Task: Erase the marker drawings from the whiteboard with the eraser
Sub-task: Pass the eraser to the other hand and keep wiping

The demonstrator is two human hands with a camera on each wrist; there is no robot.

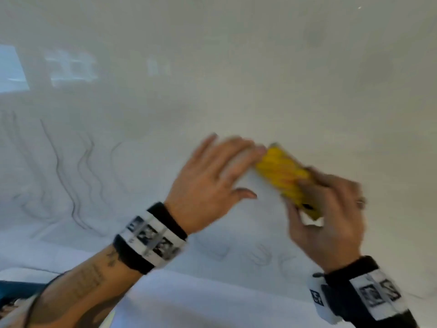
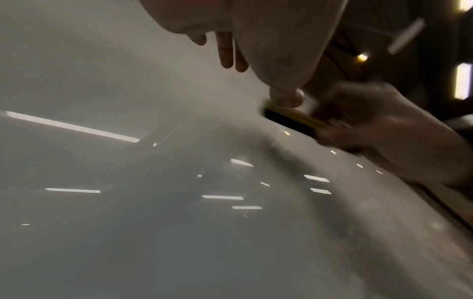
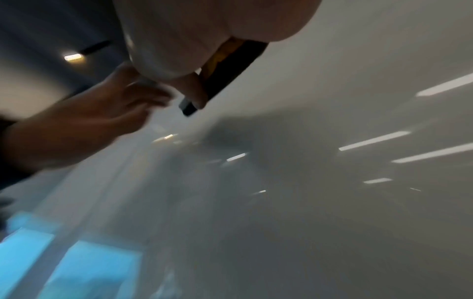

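A glossy whiteboard (image 1: pixel 236 67) fills the head view. Wavy black marker lines (image 1: pixel 78 181) run down its left side, and faint scribbles (image 1: pixel 262 256) sit low in the middle. A yellow ribbed eraser (image 1: pixel 281 176) with a black felt underside (image 2: pixel 289 119) lies against the board. My right hand (image 1: pixel 331 209) grips its lower end, fingers curled round it. My left hand (image 1: pixel 212 176) is flat with straight fingers, its fingertips touching the eraser's upper end. The right wrist view shows the eraser (image 3: pixel 230 66) edge-on under my palm. All views are blurred by motion.
Ceiling lights and a window (image 1: pixel 11 69) reflect in the board. A blue shape (image 1: pixel 19 287) shows at the lower left past the board's edge. Both wrists wear black-and-white bands.
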